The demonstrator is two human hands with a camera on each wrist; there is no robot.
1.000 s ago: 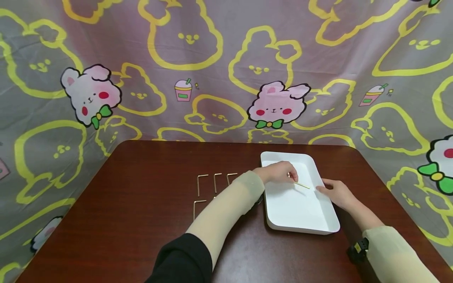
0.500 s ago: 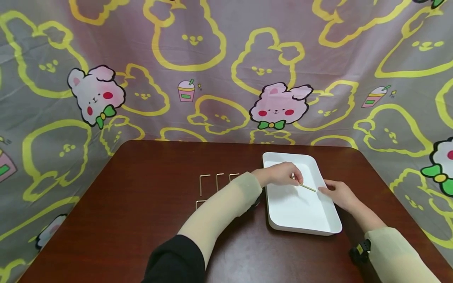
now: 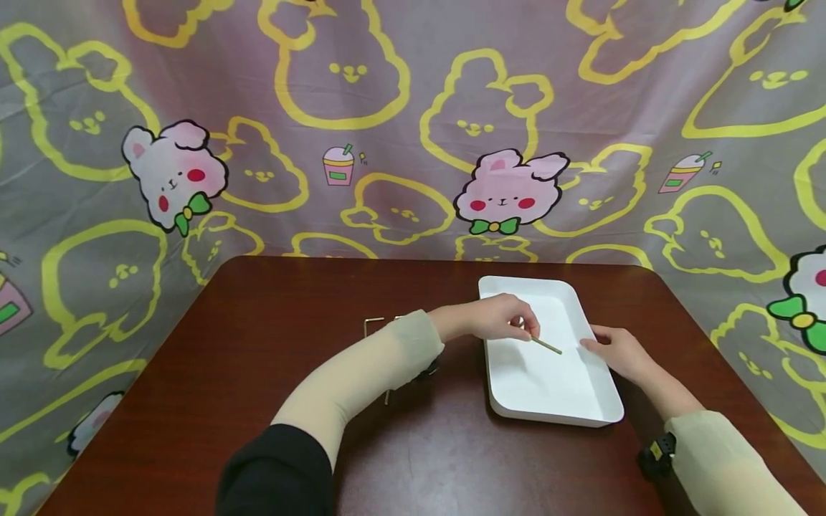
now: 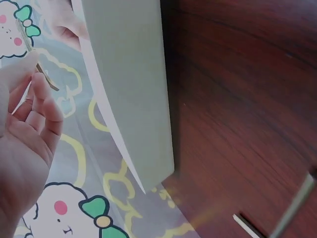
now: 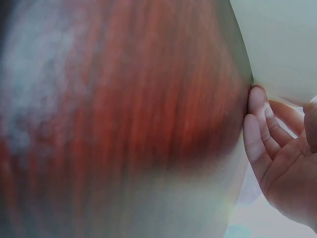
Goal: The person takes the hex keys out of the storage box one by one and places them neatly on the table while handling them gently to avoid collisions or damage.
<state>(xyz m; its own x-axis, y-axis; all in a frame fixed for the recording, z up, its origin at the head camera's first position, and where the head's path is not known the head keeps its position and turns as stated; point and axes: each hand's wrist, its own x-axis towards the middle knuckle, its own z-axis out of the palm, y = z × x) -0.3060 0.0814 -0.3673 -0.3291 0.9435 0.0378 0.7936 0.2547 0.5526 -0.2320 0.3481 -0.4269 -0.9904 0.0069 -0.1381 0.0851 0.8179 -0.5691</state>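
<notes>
My left hand [image 3: 500, 317] pinches a gold-coloured hex key [image 3: 547, 345] between thumb and fingertips, over the white tray [image 3: 551, 401]. The long end of the key slants down to the right. In the left wrist view the same hex key [image 4: 48, 80] sticks out past the fingertips, beside the tray's outer wall [image 4: 131, 89]. My right hand [image 3: 616, 352] grips the tray's right rim, its thumb over the edge. Seen from the right wrist, that hand [image 5: 287, 158] has its fingertips against the tray's outside. More L-shaped hex keys [image 3: 374, 319] lie on the table, mostly hidden behind my left forearm.
The dark red-brown wooden table [image 3: 271, 301] spreads out to the left of the tray and in front of it. A patterned cloth [image 3: 387, 143] hangs behind the table and along its sides. One hex key [image 4: 295, 203] shows near the left wrist camera.
My left hand first shifts slightly right, then back left with the hex key, and its forearm swings left over more of the keys on the table. The right hand stays on the tray rim.
</notes>
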